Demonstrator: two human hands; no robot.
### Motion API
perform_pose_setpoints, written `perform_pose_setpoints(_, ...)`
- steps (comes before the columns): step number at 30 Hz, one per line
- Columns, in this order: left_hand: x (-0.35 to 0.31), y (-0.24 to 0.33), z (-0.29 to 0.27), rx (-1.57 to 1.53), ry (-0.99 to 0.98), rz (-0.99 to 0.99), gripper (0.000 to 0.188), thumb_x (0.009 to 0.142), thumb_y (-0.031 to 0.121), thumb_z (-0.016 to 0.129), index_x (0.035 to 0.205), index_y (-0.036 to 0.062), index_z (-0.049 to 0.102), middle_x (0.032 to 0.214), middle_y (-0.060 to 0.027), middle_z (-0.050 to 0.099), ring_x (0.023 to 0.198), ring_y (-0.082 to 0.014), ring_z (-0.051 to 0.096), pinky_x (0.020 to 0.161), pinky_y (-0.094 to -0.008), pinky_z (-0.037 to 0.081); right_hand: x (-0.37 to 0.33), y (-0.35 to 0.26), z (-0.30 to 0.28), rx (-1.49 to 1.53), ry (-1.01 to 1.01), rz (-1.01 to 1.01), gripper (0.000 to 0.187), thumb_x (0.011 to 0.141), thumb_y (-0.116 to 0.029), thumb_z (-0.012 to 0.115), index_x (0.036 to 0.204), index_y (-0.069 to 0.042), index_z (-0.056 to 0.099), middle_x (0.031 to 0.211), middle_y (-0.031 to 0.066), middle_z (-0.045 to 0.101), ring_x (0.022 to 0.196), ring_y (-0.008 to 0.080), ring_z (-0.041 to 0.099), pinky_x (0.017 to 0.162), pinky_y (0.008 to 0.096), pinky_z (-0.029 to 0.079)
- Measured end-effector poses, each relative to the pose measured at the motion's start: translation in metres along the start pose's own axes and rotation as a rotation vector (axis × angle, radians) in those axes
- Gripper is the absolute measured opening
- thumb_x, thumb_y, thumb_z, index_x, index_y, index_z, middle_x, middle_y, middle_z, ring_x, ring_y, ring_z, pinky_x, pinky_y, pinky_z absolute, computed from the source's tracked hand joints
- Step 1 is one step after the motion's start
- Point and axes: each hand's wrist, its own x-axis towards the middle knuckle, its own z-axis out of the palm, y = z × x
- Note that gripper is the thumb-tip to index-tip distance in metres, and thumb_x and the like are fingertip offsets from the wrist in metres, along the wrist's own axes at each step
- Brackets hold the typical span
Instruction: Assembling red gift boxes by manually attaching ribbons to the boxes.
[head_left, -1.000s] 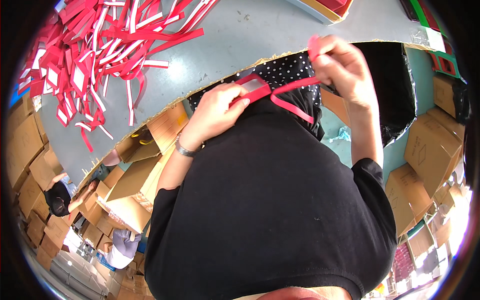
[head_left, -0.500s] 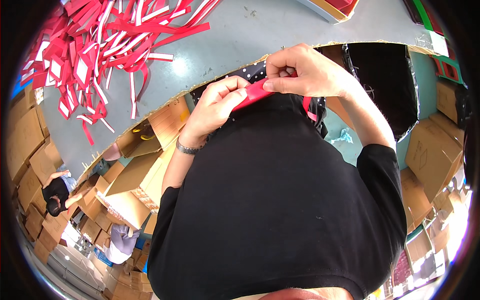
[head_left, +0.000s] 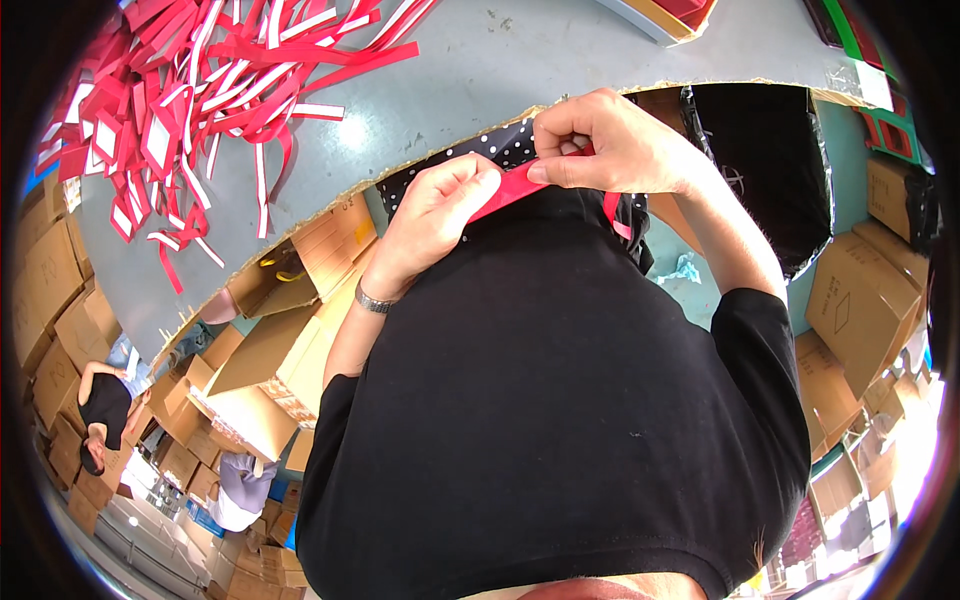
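Over my lap, just in front of the table edge, a red fabric strap [head_left: 514,186] is stretched between my two hands. My left hand [head_left: 436,208] pinches one end between thumb and fingers. On the other end, my right hand [head_left: 603,145] pinches with thumb and curled fingers. A loose pink-red end [head_left: 614,213] hangs below my right hand. Black cloth with white dots [head_left: 508,143] lies behind the strap on my lap. At the table's far left spreads a heap of red straps with white strips [head_left: 200,110].
The grey table [head_left: 440,75] has a rough front edge. An open box [head_left: 668,18] sits at its back. Black plastic lines a bin [head_left: 765,175] at right. Cardboard boxes [head_left: 262,390] stand at left, more boxes [head_left: 862,305] at right. Two people [head_left: 104,408] are beyond, lower left.
My hands stay almost still, both pinching the red strap; the left has turned slightly. The person in black at far left has shifted and drawn an arm in.
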Motion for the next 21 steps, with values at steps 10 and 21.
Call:
perform_pose_setpoints(10, 0.000, 0.007, 0.005, 0.095, 0.016, 0.038, 0.016, 0.090, 0.014, 0.057, 0.082, -0.0002, 0.056, 0.072, 0.0035, 0.052, 0.069, -0.0036, 0.044, 0.062, -0.0215, 0.038, 0.000, 0.000, 0.002, -0.038, 0.006, -0.015, 0.026, 0.077, -0.020, 0.067, 0.068, -0.001, 0.052, 0.055, 0.0073, 0.046, 0.052, 0.0169, 0.043, 0.052, 0.0324, 0.038)
perform_pose_setpoints(21, -0.020, 0.047, 0.003, 0.395, 0.178, 0.241, 0.010, 0.081, 0.007, 0.061, 0.076, -0.0005, 0.057, 0.061, -0.0007, 0.053, 0.056, -0.0061, 0.046, 0.053, -0.0240, 0.039, -0.018, -0.036, -0.021, 0.143, 0.133, 0.156, 0.022, 0.076, -0.010, 0.067, 0.096, -0.004, 0.061, 0.086, 0.0047, 0.063, 0.066, 0.0124, 0.061, 0.061, 0.0251, 0.049)
